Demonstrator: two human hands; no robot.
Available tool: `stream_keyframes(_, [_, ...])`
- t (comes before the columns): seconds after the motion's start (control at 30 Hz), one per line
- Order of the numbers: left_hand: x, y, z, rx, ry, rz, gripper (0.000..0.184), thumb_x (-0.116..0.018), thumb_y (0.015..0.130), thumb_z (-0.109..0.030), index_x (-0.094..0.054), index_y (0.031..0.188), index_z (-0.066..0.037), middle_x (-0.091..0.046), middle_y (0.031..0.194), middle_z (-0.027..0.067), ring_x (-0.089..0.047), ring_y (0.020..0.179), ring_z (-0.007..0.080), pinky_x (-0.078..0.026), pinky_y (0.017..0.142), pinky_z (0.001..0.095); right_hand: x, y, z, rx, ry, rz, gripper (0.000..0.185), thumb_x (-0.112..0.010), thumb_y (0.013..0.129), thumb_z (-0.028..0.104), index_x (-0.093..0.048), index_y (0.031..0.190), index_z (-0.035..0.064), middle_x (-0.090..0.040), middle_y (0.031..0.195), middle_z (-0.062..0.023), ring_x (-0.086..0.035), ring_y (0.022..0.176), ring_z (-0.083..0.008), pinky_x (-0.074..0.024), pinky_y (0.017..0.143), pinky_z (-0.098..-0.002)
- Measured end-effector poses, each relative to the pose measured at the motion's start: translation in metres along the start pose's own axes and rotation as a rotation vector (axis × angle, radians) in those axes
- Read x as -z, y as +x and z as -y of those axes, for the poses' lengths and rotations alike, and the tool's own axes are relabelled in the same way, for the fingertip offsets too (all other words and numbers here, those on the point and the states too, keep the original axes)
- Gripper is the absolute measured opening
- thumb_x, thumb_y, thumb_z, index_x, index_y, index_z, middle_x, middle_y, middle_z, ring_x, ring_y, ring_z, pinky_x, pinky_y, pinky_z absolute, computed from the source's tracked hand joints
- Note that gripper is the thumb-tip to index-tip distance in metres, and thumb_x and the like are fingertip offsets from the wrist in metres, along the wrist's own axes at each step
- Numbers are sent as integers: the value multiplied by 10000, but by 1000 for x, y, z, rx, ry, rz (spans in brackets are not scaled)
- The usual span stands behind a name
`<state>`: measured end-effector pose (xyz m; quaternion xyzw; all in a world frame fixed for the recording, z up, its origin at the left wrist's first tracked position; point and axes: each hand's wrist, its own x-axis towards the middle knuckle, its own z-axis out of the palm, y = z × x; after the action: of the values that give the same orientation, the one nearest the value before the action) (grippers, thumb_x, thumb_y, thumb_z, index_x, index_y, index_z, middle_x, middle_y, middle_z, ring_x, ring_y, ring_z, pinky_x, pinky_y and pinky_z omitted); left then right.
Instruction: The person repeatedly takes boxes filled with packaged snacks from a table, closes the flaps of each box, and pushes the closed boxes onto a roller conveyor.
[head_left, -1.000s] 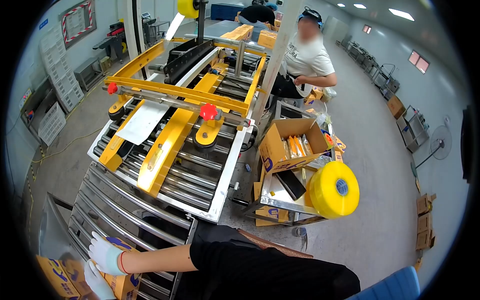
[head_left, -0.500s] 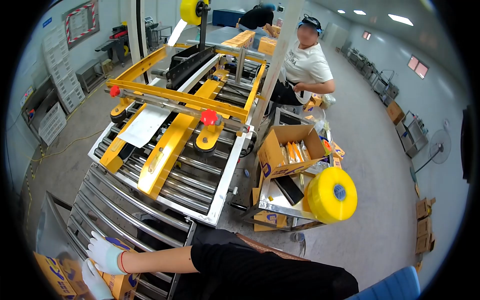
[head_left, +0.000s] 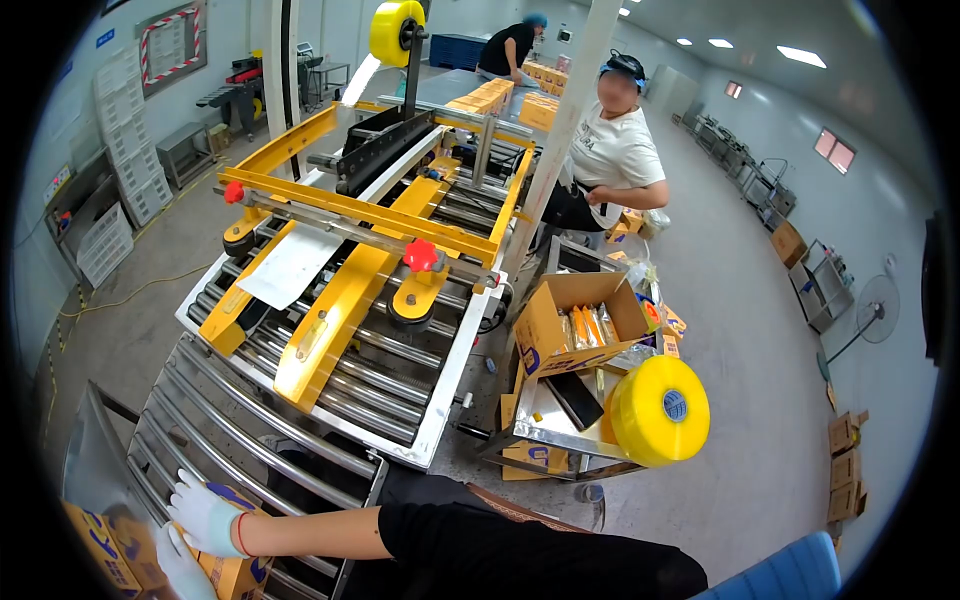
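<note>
At the lower left, my right hand [head_left: 207,517] in a white glove lies across the top of a yellow-orange carton [head_left: 235,575] on the rollers. Its fingers are stretched out and apart. Nearer the frame's bottom edge, my left hand [head_left: 184,568], also gloved, rests along the carton's side with straight fingers; part of it is cut off by the dark lens border. Another printed carton [head_left: 100,550] stands to the left of my hands, beside a metal side plate [head_left: 100,460].
A roller conveyor [head_left: 240,430] leads to a carton-taping machine [head_left: 330,345] with yellow rails. On the right, a metal cart [head_left: 540,435] carries an open carton [head_left: 535,315] of packets and a yellow tape roll [head_left: 660,410]. A person in a white shirt [head_left: 615,155] stands behind it; another bends farther back.
The view has shifted slightly. My hands and the carton sit a little lower and further left in the picture. The person in the background has moved into fuller view.
</note>
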<state>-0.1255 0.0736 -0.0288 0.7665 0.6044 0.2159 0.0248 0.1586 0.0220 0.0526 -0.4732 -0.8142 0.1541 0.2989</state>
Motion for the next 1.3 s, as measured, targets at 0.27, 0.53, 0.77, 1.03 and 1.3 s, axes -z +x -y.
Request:
stream_keyframes(0.27, [5, 4, 7, -24, 17, 75, 389, -476, 1103, -309, -667, 1258, -8, -699, 1183, 219, -661, 1089, 393, -514, 968, 443, -2, 1, 1, -18, -6, 1, 372, -595, 961, 361, -687, 1118, 37, -642, 1116, -125, -535, 1208, -311, -172, 1253, -542])
stream_keyframes(0.53, [-5, 4, 29, -18, 25, 79, 376, -478, 1106, -290, -660, 1262, -1, -701, 1175, 221, -662, 1087, 390, -517, 967, 439, 0, 3, 2, -14, -35, 52, 397, -582, 968, 383, -679, 1148, 43, -641, 1128, -121, -531, 1227, -312, -169, 1249, -550])
stream_keyframes(0.77, [-9, 2, 38, -51, -4, 39, 369, -470, 1109, -286, -661, 1250, -4, -705, 1165, 215, -668, 1076, 381, -520, 964, 434, -2, 4, 1, -14, -47, 66, 423, -575, 969, 392, -678, 1174, 36, -646, 1161, -127, -533, 1239, -311, -174, 1246, -549])
stream_keyframes(1.03, [-7, 1, 36, -55, -21, 48, 370, -466, 1110, -288, -662, 1247, -6, -706, 1162, 213, -669, 1073, 380, -521, 963, 432, 0, 4, 0, -1, -53, 51, 404, -576, 966, 368, -678, 1158, 28, -645, 1135, -123, -544, 1206, -307, -178, 1252, -543])
stream_keyframes(1.3, [-12, 3, 46, -85, -64, 42, 371, -462, 1111, -290, -662, 1244, -8, -707, 1159, 211, -670, 1070, 378, -521, 963, 430, -4, 4, 1, -17, -61, 22, 387, -604, 955, 367, -684, 1133, 34, -646, 1116, -113, -551, 1189, -296, -185, 1259, -529])
